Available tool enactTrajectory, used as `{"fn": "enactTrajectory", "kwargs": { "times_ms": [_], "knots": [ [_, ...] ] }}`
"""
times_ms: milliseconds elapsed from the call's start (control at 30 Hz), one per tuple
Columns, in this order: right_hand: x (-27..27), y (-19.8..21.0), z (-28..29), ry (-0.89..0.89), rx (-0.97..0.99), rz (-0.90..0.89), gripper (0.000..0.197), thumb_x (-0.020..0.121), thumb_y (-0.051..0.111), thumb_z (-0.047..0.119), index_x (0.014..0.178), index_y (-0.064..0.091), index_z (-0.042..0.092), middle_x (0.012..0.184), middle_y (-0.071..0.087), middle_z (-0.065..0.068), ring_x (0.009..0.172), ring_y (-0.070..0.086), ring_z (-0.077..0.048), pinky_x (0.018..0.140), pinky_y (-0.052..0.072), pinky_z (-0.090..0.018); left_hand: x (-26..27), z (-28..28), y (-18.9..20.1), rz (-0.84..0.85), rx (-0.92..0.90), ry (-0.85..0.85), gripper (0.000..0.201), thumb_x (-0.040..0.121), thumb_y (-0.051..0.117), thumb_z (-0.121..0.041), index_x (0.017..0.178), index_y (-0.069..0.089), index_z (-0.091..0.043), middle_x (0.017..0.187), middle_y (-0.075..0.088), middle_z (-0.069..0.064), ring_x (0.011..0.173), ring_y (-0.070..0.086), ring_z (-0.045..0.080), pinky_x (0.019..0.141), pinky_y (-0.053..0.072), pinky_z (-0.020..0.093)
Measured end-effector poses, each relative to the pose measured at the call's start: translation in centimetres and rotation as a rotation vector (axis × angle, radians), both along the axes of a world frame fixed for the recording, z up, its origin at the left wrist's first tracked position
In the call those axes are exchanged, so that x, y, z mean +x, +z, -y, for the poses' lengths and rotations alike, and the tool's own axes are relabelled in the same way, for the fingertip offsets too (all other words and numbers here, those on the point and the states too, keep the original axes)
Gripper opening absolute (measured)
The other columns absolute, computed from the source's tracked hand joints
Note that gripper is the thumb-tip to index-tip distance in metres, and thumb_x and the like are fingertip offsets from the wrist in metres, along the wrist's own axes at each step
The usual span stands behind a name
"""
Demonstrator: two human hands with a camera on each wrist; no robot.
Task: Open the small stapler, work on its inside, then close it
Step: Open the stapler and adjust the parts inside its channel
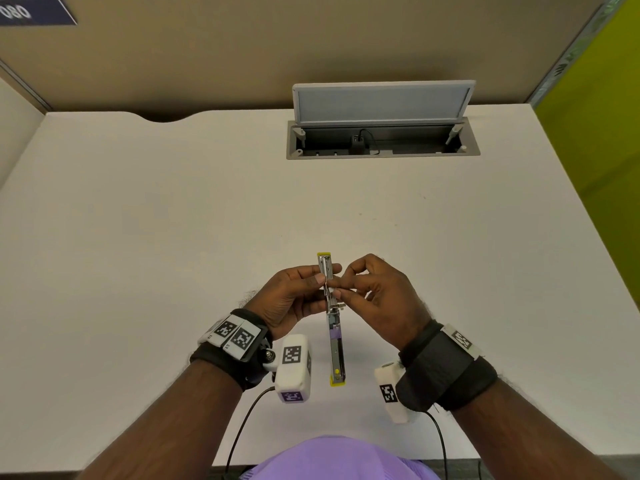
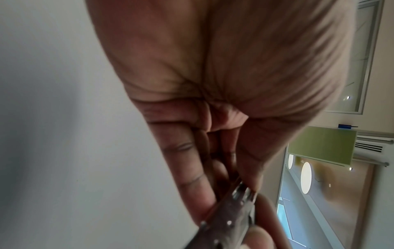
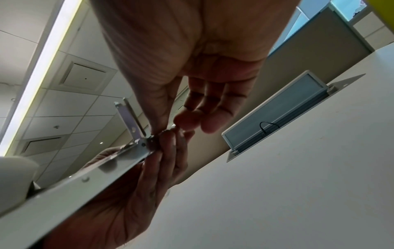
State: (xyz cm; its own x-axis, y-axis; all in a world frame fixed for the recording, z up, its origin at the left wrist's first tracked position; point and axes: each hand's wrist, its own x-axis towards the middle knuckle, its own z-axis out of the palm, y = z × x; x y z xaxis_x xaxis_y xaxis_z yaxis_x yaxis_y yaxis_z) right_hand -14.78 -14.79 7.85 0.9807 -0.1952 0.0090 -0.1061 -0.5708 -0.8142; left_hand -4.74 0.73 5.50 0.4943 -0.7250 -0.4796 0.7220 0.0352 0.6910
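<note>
The stapler [image 1: 331, 315] hangs above the table [image 1: 138, 220], swung fully open, its long axis running from the person straight away, yellow tips at both ends. The left hand [image 1: 298, 299] grips its metal channel; the right hand [image 1: 377, 296] pinches at the hinge. The right wrist view alone shows 1 arm [image 3: 130, 118] angled upward.
</note>
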Motion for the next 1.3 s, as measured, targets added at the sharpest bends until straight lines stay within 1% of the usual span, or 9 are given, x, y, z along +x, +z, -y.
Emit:
{"fn": "enactTrajectory", "kwargs": {
  "times_ms": [233,400,567,700,833,1000,1133,1200,1300],
  "knots": [
    [0.0,0.1,0.0,-0.005,-0.072,0.01,0.023,0.086,0.065,0.033,0.108,0.07,0.036,0.091,0.053,0.014,0.072,0.05,0.008,0.061,0.032,-0.009,-0.1,0.2,0.1,0.004,-0.009,-0.005,0.026,0.093,0.047,-0.006,0.113,0.063,-0.003,0.087,0.076,0.005,0.074,0.072,0.016,0.062,0.058,0.022],
    [0.0,0.4,0.3,-0.047,0.037,-0.026,0.042,0.079,0.073,0.03,0.118,0.061,0.039,0.091,0.059,0.011,0.057,0.047,-0.012,0.059,0.043,-0.021,-0.1,0.3,0.1,0.012,-0.013,0.0,0.025,0.093,0.046,-0.005,0.11,0.064,-0.004,0.085,0.076,0.004,0.071,0.072,0.016,0.06,0.058,0.022],
    [0.1,0.3,0.4,-0.07,0.107,-0.055,0.031,0.077,0.073,0.031,0.103,0.06,0.041,0.094,0.061,0.012,0.054,0.046,-0.009,0.058,0.044,-0.02,0.0,0.4,0.1,0.026,-0.011,0.001,0.025,0.092,0.047,-0.006,0.11,0.064,-0.002,0.09,0.075,0.007,0.072,0.072,0.017,0.061,0.058,0.023],
    [0.2,1.0,0.3,-0.021,0.007,-0.036,0.014,0.081,0.069,0.032,0.094,0.066,0.034,0.092,0.06,0.012,0.058,0.051,-0.008,0.06,0.046,-0.023,0.0,0.4,-0.1,0.023,-0.012,-0.006,0.03,0.092,0.05,-0.008,0.118,0.062,0.0,0.104,0.073,0.012,0.082,0.072,0.019,0.067,0.059,0.025],
    [0.1,1.8,0.5,0.068,-0.277,-0.071,0.012,0.086,0.06,0.038,0.096,0.067,0.035,0.097,0.06,0.012,0.058,0.041,0.008,0.06,0.035,-0.019,0.0,0.3,-0.2,0.04,-0.007,-0.027,0.035,0.088,0.056,-0.011,0.12,0.061,-0.001,0.099,0.074,0.009,0.085,0.072,0.022,0.078,0.06,0.031],
    [0.4,3.2,0.3,0.159,-0.478,-0.123,0.014,0.088,0.057,0.04,0.097,0.065,0.034,0.102,0.061,0.01,0.063,0.043,-0.006,0.061,0.037,-0.026,0.0,0.3,-0.5,0.067,0.018,-0.055,0.03,0.091,0.053,-0.009,0.118,0.062,0.0,0.098,0.073,0.01,0.087,0.071,0.025,0.082,0.059,0.033],
    [1.1,4.1,0.3,0.232,-0.552,-0.229,0.02,0.089,0.053,0.04,0.102,0.063,0.029,0.107,0.058,0.008,0.083,0.058,-0.018,0.066,0.038,-0.029,-0.2,0.5,-0.4,0.089,0.036,-0.079,0.025,0.091,0.052,-0.007,0.112,0.065,-0.001,0.096,0.074,0.008,0.085,0.072,0.023,0.079,0.06,0.031],
    [1.5,4.1,0.5,0.263,-0.554,-0.252,0.022,0.088,0.053,0.041,0.102,0.061,0.027,0.105,0.058,0.007,0.086,0.059,-0.02,0.069,0.043,-0.031,-0.3,0.5,-0.3,0.095,0.043,-0.091,0.025,0.092,0.051,-0.007,0.11,0.066,-0.002,0.096,0.075,0.007,0.085,0.071,0.022,0.079,0.059,0.032],
    [1.8,3.8,0.9,0.28,-0.513,-0.256,0.02,0.085,0.055,0.042,0.098,0.06,0.028,0.097,0.054,0.009,0.08,0.053,-0.016,0.066,0.037,-0.029,-0.4,0.5,-0.3,0.088,0.039,-0.087,0.025,0.091,0.052,-0.007,0.111,0.066,0.0,0.097,0.074,0.008,0.085,0.071,0.022,0.081,0.059,0.032]
  ]
}}
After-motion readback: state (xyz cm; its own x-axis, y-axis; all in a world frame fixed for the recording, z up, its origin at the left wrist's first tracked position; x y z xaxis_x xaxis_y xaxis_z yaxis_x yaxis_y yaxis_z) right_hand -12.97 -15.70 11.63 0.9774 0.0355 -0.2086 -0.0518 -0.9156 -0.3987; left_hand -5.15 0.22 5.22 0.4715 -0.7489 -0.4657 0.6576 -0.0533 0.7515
